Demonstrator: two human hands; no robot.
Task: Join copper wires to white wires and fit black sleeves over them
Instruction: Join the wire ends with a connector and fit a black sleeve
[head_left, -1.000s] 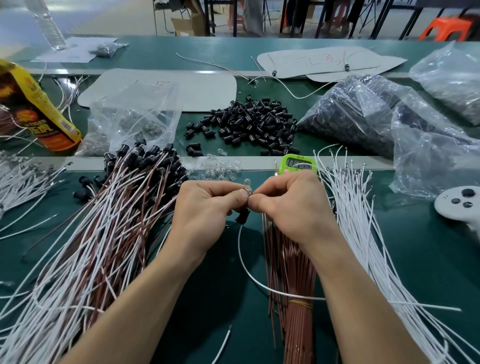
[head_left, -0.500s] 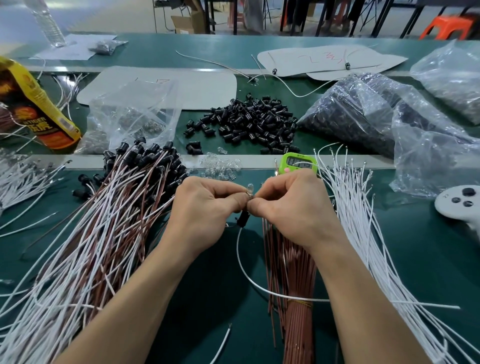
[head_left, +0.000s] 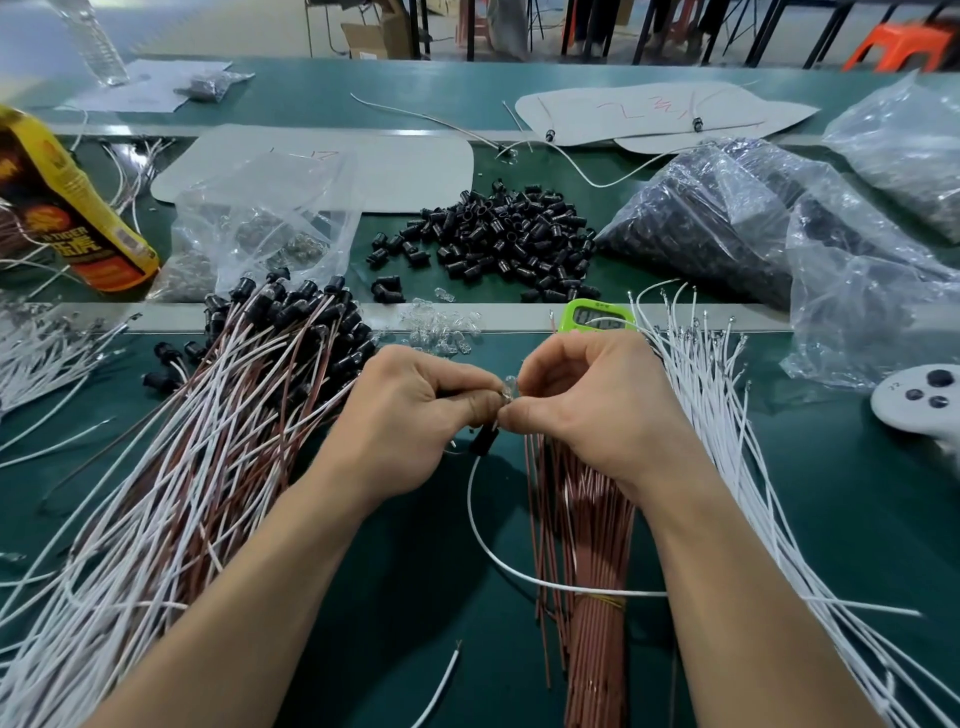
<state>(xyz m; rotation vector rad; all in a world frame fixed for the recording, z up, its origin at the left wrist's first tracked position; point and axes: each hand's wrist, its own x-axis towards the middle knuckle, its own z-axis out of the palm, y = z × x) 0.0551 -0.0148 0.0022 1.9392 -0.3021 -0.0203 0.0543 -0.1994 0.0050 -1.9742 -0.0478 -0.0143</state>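
At centre, a white wire (head_left: 623, 592) bearing a black sleeve (head_left: 482, 441) is pinched at its top end by the left hand (head_left: 410, 421) and right hand (head_left: 592, 410); copper wires (head_left: 592, 649) are bundled at six o'clock; loose sleeves (head_left: 498, 234) are heaped at twelve.

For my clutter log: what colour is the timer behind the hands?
The timer is bright green; head view.

A small assembly workshop. Long green benches (head_left: 363, 78) carry heaped black sleeves (head_left: 498, 228), bundled white wires (head_left: 693, 395) and bagged parts (head_left: 701, 218).
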